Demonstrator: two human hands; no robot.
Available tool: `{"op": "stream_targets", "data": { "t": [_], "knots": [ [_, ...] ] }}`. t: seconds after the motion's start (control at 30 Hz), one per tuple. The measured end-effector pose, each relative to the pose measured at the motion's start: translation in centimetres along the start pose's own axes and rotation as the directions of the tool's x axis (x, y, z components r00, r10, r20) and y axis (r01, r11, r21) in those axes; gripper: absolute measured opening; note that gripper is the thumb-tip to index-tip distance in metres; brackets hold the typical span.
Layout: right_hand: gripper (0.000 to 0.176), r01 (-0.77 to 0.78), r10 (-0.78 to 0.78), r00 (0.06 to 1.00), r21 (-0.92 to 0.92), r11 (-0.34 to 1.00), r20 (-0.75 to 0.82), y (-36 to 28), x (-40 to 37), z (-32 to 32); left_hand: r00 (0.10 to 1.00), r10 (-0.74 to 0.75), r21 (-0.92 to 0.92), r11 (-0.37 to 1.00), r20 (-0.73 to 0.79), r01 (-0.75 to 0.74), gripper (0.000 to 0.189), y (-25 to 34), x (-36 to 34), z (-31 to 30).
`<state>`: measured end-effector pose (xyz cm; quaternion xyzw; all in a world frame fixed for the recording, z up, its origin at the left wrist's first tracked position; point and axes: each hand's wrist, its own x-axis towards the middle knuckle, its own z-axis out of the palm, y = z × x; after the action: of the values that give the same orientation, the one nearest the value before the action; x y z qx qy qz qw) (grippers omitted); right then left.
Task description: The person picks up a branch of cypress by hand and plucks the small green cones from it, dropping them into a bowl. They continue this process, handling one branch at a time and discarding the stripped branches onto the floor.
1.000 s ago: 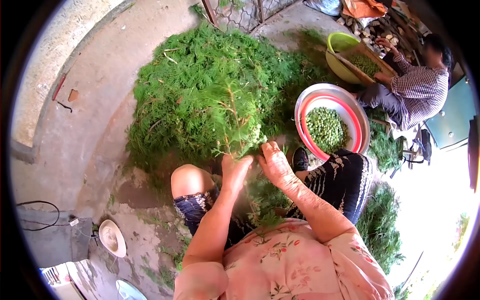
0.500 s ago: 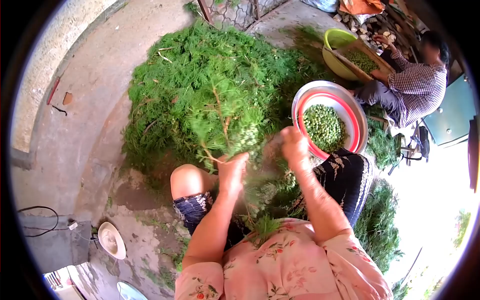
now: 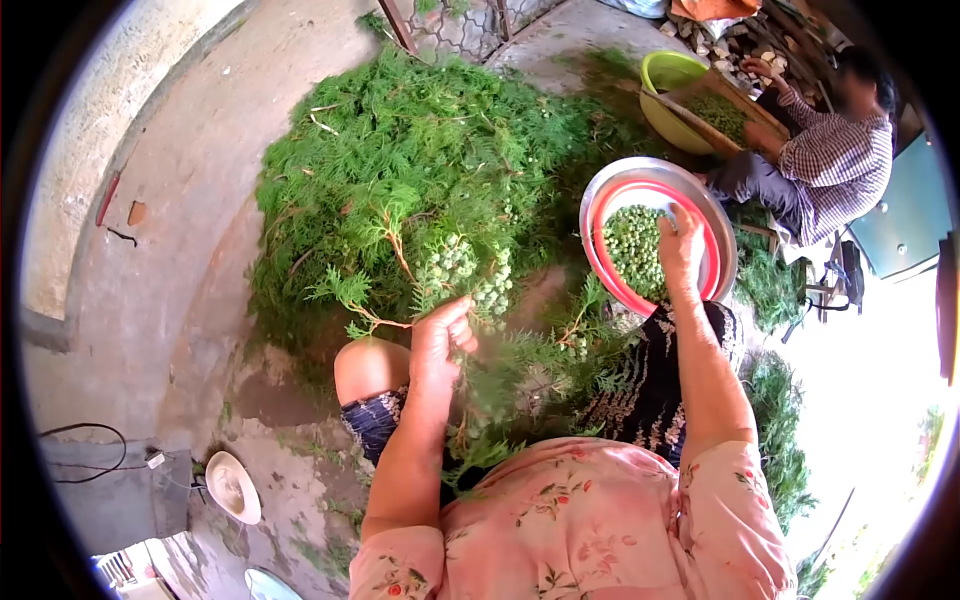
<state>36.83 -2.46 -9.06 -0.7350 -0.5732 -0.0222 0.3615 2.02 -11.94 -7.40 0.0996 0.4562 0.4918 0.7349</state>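
Note:
My left hand (image 3: 438, 342) grips a green leafy branch (image 3: 452, 270) that carries clusters of small green seeds, held above my left knee. My right hand (image 3: 681, 245) reaches out over the metal basin (image 3: 600, 192) with a red inner rim, which is filled with green seeds (image 3: 632, 250); the fingers hang over the seeds, and I cannot tell whether they hold any. More cut sprigs (image 3: 530, 370) lie across my lap.
A big heap of green branches (image 3: 420, 150) covers the concrete floor ahead. Another person in a checked shirt (image 3: 835, 165) sits at the back right with a wooden tray of seeds (image 3: 722, 112) over a lime bowl (image 3: 668, 80). A white hat (image 3: 232, 487) lies lower left.
My right hand left the branch and swung right, out over the basin. My left hand kept its hold and tipped the branch down and leftwards.

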Motion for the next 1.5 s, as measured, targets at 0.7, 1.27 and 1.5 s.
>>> {"op": "stream_targets", "data": {
  "t": [0.7, 1.27, 1.5],
  "knots": [
    [0.025, -0.127, -0.07, 0.96, 0.646, 0.752, 0.27, -17.5, -12.2, 3.2, 1.0, -0.025, 0.07, 0.997, 0.0, 0.024, 0.013, -1.8, -0.4, 2.3],
    [0.036, -0.293, 0.168, 0.941, 0.462, 0.837, 0.293, -16.7, -10.8, 3.0, 0.998, -0.056, 0.106, 0.993, 0.011, 0.054, 0.01, -2.4, -0.5, 3.0],
    [0.041, -0.394, 0.233, 0.898, 0.444, 0.805, 0.373, -18.1, -11.0, 2.9, 0.997, -0.032, 0.107, 0.994, -0.07, 0.039, 0.011, -2.5, -0.4, 3.2]
  ]
}}
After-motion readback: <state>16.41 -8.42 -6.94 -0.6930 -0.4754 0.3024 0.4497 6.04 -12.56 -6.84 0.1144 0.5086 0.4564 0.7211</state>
